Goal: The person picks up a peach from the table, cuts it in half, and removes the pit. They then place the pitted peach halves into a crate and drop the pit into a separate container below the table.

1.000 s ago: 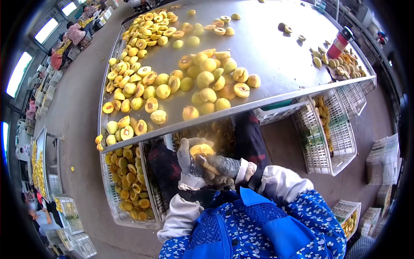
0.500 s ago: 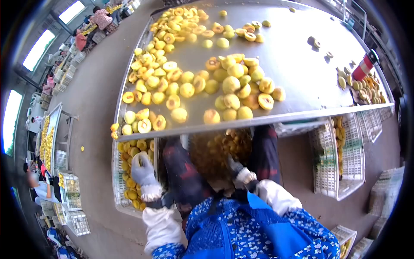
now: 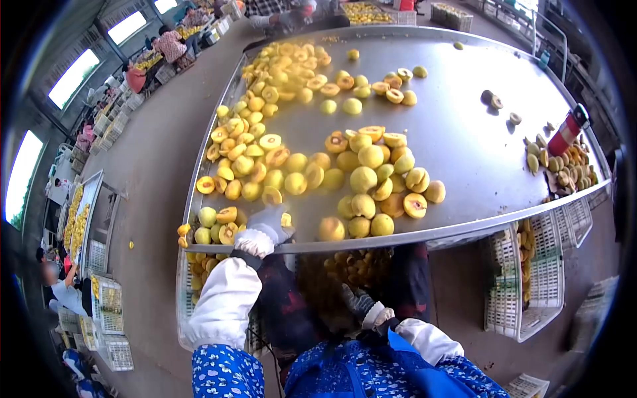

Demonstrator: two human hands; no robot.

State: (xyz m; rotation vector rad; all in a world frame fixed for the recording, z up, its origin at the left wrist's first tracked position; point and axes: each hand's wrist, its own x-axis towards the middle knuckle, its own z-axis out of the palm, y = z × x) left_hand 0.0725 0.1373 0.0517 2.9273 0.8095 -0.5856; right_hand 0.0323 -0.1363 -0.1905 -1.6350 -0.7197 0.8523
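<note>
Yellow peaches, many halved with stone or hollow showing, lie in a pile (image 3: pixel 249 152) along the left of a metal table and in a heap (image 3: pixel 371 179) near its front. My left hand (image 3: pixel 267 225), in a pale glove, is at the table's front edge among the fruit, touching or just beside a peach half (image 3: pixel 286 219); motion blurs its fingers. Below the table edge, my right hand (image 3: pixel 360 302), in a grey glove, is in front of a dark container of peaches (image 3: pixel 358 265) between my legs. Its thumb and fingers look apart, with nothing visible in them.
A white crate of peaches (image 3: pixel 186 285) stands under the table's left corner. More white crates (image 3: pixel 504 285) are at the right. A red bottle (image 3: pixel 565 132) stands by darker fruit pieces (image 3: pixel 564 169) on the metal table (image 3: pixel 464 152). Another person's arm (image 3: pixel 265 21) shows beyond the far edge.
My left hand has moved up from the crate of peaches onto the table's front edge. My right hand remains below the table. The view has tilted upward.
</note>
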